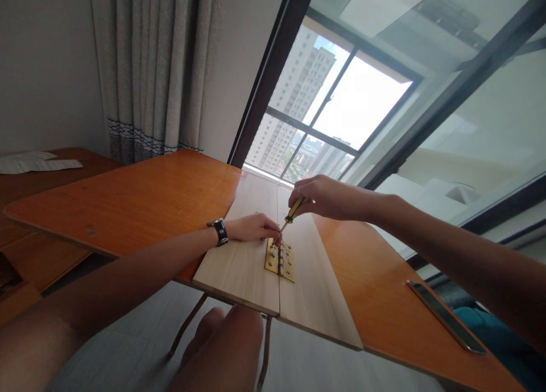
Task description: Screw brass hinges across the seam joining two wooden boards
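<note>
Right arm: in from four o'clock, wrist bent down, and that right hand (318, 197) is gripping the one yellow-and-black screwdriver (294, 210), handle slanting up towards one o'clock!
Left arm: reaching in from eight, one watch (220, 231) on its wrist, left hand (255, 227) low over the wood, fingers bunched at the driver's tip; whether they pinch anything, I can't tell.
Hinge: just one (280, 259), brassy, lying open across the seam, right below the fingertips.
Boards: two pale ones (245, 250), side by side on the orange table (140, 201).
Flat dark object: one (446, 317), between three and four o'clock from the hinge.
</note>
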### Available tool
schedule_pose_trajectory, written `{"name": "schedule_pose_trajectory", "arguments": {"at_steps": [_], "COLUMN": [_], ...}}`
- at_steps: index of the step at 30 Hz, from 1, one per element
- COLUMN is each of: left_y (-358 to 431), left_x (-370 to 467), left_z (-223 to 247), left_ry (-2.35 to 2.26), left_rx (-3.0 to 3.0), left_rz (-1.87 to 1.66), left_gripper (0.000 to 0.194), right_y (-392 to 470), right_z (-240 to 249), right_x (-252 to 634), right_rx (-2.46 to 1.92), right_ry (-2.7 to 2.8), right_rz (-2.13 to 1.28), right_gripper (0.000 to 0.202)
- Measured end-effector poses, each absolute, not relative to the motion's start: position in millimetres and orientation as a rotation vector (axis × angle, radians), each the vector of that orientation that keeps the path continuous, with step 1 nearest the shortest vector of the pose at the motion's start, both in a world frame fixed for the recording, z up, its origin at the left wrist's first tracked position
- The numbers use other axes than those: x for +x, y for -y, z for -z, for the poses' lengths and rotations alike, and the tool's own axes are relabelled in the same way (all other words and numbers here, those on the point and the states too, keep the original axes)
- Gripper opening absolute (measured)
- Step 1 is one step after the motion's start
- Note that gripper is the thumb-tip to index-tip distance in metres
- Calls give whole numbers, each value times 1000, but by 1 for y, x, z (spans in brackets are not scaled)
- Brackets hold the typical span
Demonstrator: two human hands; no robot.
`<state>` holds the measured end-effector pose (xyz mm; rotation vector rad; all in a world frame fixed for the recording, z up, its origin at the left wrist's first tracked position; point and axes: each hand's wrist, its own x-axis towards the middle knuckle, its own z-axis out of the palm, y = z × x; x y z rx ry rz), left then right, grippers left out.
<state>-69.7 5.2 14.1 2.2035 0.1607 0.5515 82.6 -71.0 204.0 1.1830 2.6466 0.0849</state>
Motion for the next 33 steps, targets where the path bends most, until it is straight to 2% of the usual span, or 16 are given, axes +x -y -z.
{"name": "schedule_pose_trajectory", "arguments": {"at_steps": [14,20,33], "left_y": [2,-4,-11], "left_x": [-69,-72,-70], "left_z": [-14,-15,-11], "left_ry": [-180,-288,-347], "left_rx": [2093,2160,2244], "left_rz": [-612,-642,-778], "left_gripper": [28,37,24], "right_y": [69,72,74], "right_z": [-201,-195,-192], "right_x": [79,88,101], "right_rx": [1171,1223,1251], "right_ry": [-2519,-2636,-2708], "right_rz": [-200,-194,-130], "right_gripper": [21,15,18]}}
